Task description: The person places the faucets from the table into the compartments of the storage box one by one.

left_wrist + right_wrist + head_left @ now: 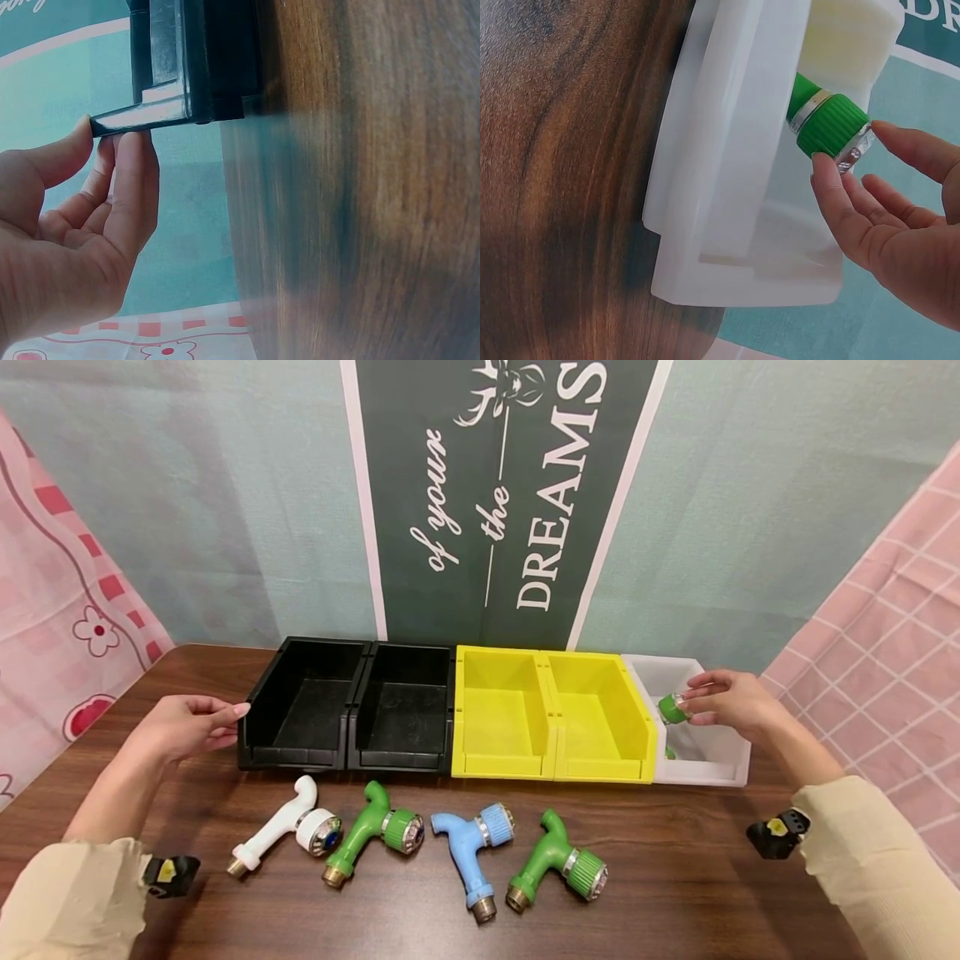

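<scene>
My right hand [727, 702] pinches the knob of a green tap [832, 124] with thumb and fingertips, inside the white bin [716, 774] at the right end of the row. The bin wall hides the tap's lower part. At the other end my left hand [187, 727] pinches the outer rim of the leftmost black bin [161, 112], thumb on the edge and fingers against its side. In front of the bins lie a white tap [277, 827], a green tap [363, 839], a light blue tap [465, 852] and another green tap [551, 856].
A second black bin [401, 760] and two yellow bins, one left [498, 766] and one right [603, 768], stand between, side by side. All rest on a brown wooden table [660, 893]. Behind hangs a blue-green curtain [735, 510] with a dark lettered panel [465, 618].
</scene>
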{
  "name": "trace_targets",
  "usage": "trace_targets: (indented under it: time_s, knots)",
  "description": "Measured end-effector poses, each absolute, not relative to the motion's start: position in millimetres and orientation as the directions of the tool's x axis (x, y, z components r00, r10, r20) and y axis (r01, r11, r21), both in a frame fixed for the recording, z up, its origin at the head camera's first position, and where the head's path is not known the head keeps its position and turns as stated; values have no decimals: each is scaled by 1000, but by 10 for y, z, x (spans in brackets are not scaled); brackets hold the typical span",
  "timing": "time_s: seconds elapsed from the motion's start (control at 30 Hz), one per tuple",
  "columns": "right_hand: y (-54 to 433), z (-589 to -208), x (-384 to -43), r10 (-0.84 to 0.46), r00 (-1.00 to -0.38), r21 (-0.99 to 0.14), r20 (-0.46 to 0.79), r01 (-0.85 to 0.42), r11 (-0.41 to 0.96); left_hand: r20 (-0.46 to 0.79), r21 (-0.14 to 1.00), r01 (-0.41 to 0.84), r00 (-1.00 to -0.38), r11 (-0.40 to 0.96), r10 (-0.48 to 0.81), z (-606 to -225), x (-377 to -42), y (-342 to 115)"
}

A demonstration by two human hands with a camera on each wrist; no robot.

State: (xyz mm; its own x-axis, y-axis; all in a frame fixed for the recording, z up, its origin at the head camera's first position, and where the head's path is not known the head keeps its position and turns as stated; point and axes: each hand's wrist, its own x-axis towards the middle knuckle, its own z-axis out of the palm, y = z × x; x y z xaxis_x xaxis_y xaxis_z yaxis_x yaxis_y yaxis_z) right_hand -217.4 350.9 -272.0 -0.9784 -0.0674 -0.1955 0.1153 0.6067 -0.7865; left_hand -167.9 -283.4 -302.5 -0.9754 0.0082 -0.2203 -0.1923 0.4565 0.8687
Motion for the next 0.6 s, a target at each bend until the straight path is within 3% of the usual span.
trace_targets:
  time_s: [0.6]
  knots:
    - [3539, -2714, -2166, -73, -962, -786, -262, 169, 595, -230, 866, -204, -973, 457, 1, -3014, -1678, -2835]
